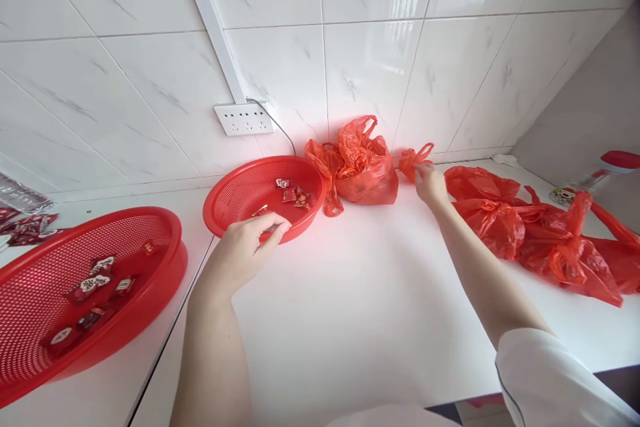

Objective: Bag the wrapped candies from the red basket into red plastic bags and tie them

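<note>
The right hand (431, 184) is hanging near the back edge of the white desk (350, 327), its fingers meeting the right side of a small red bag (409, 163). Those fingers are curling together at the plastic, but blur is softening their tips, so I cannot tell whether they are pinching it. The bag's looped top is standing just above the fingers, and its body is lying to their left.

The left hand (245, 248) is hovering at the front rim of a round red basket (223, 197), near the desk's back left corner. Its thumb and index finger are pointing to the right with their tips close together; I cannot tell whether anything is between them. Wrapped sweets (289, 197) are lying in the basket, beyond these fingers.

A fuller red bag (370, 180) is sitting along the back edge, between the basket and the small bag. More red bags (500, 230) are lying toward the desk's right side. A larger red basket (173, 227) is standing past the left edge.
</note>
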Demonstrator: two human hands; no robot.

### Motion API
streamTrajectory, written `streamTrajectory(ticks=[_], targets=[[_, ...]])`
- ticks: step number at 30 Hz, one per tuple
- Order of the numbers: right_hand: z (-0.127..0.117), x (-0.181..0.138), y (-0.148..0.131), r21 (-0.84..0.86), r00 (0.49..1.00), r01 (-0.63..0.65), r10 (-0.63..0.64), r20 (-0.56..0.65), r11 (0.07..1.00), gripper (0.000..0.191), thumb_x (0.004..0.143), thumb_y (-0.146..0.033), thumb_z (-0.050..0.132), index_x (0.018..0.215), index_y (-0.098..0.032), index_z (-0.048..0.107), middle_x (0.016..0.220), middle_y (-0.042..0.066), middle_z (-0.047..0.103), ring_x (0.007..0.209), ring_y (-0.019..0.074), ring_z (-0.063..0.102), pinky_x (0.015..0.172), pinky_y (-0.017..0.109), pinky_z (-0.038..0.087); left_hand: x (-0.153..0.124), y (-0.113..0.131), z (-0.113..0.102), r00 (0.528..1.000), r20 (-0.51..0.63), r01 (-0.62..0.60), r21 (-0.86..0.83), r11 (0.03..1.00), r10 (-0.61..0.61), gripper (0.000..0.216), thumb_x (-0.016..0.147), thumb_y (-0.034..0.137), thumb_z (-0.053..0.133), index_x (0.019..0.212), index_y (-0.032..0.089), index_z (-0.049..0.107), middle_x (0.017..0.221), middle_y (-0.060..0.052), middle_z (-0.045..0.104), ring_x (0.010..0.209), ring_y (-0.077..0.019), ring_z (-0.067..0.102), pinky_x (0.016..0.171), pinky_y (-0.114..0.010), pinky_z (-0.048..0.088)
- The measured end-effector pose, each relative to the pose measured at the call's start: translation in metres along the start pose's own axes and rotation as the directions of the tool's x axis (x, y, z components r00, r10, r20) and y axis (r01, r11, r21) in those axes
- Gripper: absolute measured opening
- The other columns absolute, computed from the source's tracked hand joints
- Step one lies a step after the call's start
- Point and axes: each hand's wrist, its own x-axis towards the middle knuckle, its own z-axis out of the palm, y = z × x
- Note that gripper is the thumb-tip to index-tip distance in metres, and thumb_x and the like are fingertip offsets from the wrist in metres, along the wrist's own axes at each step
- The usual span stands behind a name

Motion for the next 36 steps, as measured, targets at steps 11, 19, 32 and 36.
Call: streamTrajectory(ticks=[11,19,32,36], targets=[[-0.091,-0.091,-0.106,0.800,0.964,0.095,-0.257,0.075,0.592,0.052,0.094,-0.049,0.050,0.140,-0.025,0.049,0.131,0.010,0.060,0.107,0.0249,0.066,0.077,0.040,0.062,-0.014,0.045,0.032,0.889,-0.150,-0.455,-0.197,0.868,0.432,0.018,0.095,0.022,0.050,0.106,0.024,0.064,0.111,-0.003,0.068,0.104,-0.0187,0.064,0.090,-0.031,0.050],[-0.081,-0.147,-0.136,0.606,0.686,0.438,-0.682,0.252,0.664,0.050,0.099,-0.033,0.041,0.149,-0.027,0.038,0.153,0.008,0.038,0.140,0.0289,0.038,0.110,0.050,0.040,-0.025,0.076,0.057,0.870,-0.389,-0.395,-0.186,0.900,0.302,0.035,0.089,0.029,0.059,0.123,0.025,0.050,0.128,-0.011,0.056,0.121,-0.0247,0.055,0.097,-0.039,0.050],[-0.038,-0.166,-0.145,0.750,0.439,0.290,-0.779,0.448,0.594,0.009,0.094,-0.025,0.047,0.097,-0.021,0.055,0.097,0.004,0.062,0.084,0.0169,0.059,0.077,0.032,0.051,0.001,0.030,0.040,0.988,0.150,-0.002,-0.273,0.962,0.045,0.023,0.092,0.038,0.045,0.077,0.022,0.052,0.081,0.002,0.065,0.074,-0.0152,0.061,0.066,-0.027,0.046],[-0.015,-0.154,-0.149,0.808,0.567,0.033,-0.677,0.470,0.589,0.020,0.099,-0.032,0.036,0.099,-0.022,0.053,0.093,0.003,0.061,0.081,0.0167,0.061,0.072,0.032,0.053,-0.003,0.043,0.031,0.988,0.066,-0.076,-0.567,0.820,0.137,0.019,0.093,0.039,0.049,0.087,0.021,0.052,0.089,-0.002,0.064,0.083,-0.0163,0.062,0.075,-0.030,0.050]])
